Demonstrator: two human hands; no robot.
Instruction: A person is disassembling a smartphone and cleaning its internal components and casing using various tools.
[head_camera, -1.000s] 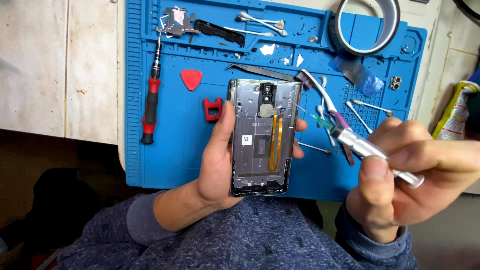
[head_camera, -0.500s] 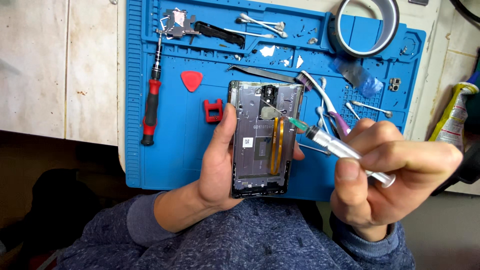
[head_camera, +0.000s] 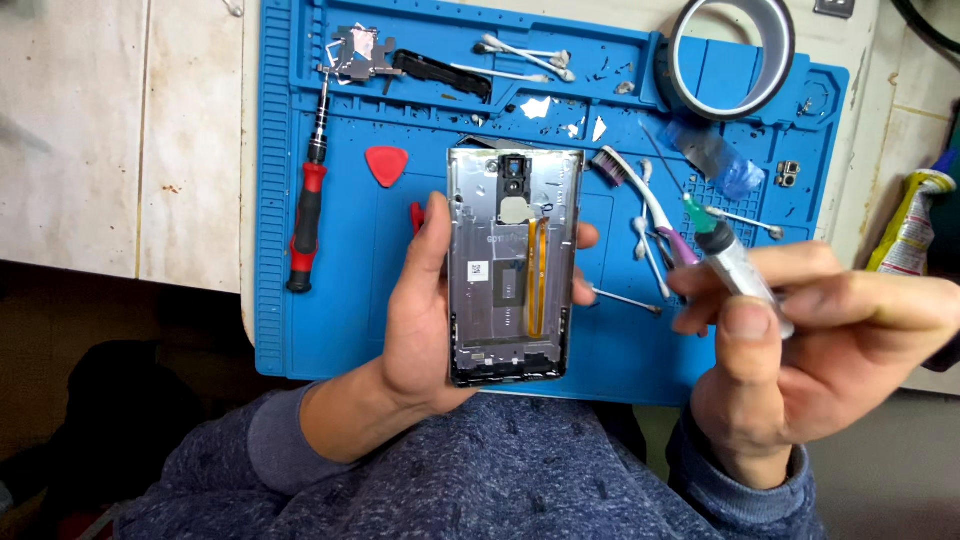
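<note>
Blue repair mat (head_camera: 330, 320) covers the table; everything else is located from it. Opened phone chassis (head_camera: 512, 265) held above mat centre, upright, internals facing the camera. Left hand (head_camera: 420, 320) has fingers clamped on its long edges, thumb on the left edge. Judged light, stiff, fragile inside: grip the frame edges only. Tape roll (head_camera: 730, 60) at mat's far right corner. Red screwdriver (head_camera: 308, 205) along mat's left side. Right hand (head_camera: 800, 330), over mat's right edge, fingers closed around a small syringe (head_camera: 725, 255), green tip toward the chassis, not touching it.
</note>
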